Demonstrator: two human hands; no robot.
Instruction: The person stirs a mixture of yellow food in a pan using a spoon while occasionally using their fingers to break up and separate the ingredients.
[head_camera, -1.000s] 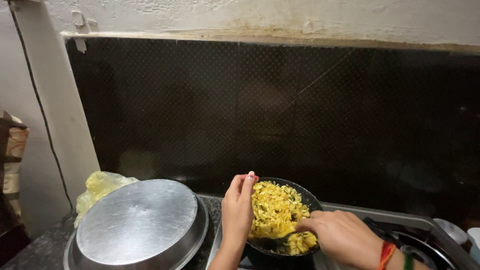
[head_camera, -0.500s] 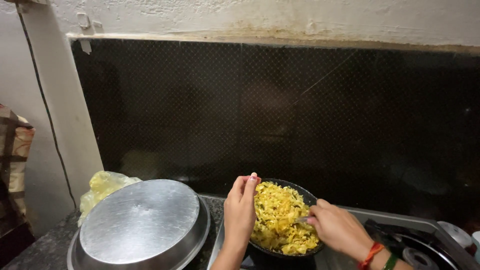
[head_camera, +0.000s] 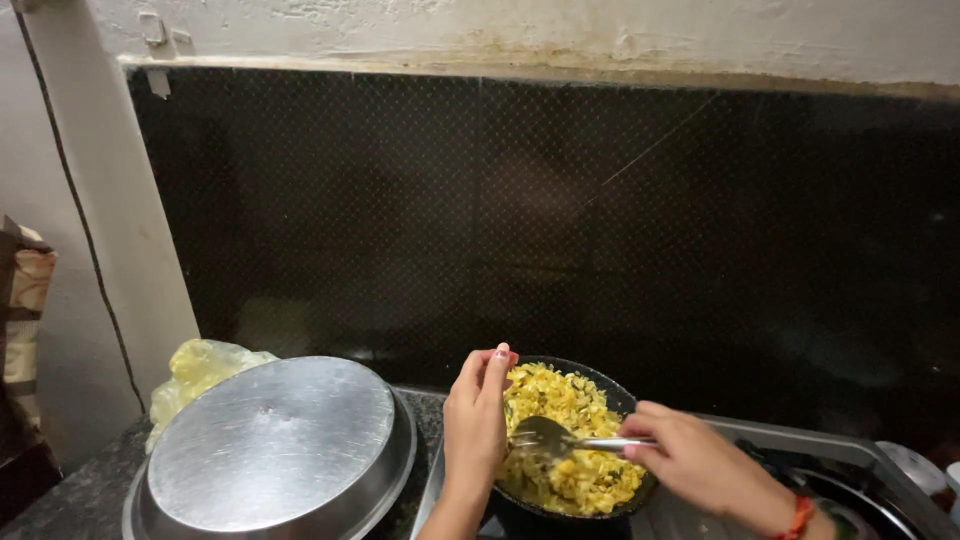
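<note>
While the left hand (head_camera: 477, 420) rests against the near-left rim of a small dark pan (head_camera: 575, 440), its fingers are held straight and pressed together, the thumb tucked on the pan side; whether it actually grips the rim cannot be told. The right hand (head_camera: 690, 462) comes in from the right and pinches the handle of a metal spoon (head_camera: 560, 438) between thumb and curled fingers, with the spoon's bowl lying on the food near the middle of the pan. Yellow chopped food (head_camera: 570, 450), flecked with darker bits, fills the pan almost to its edge. A red band (head_camera: 798, 517) circles the right wrist. The pan sits on a steel stove top (head_camera: 800, 450) at the near right of the scene. Just left of it, on the dark counter (head_camera: 70, 500), stands a wide steel vessel covered by a flat steel lid (head_camera: 270, 440). A crumpled yellowish plastic bag (head_camera: 200, 370) lies behind that vessel, against the pale wall. Dark patterned backsplash (head_camera: 550, 220) spans the far side.
</note>
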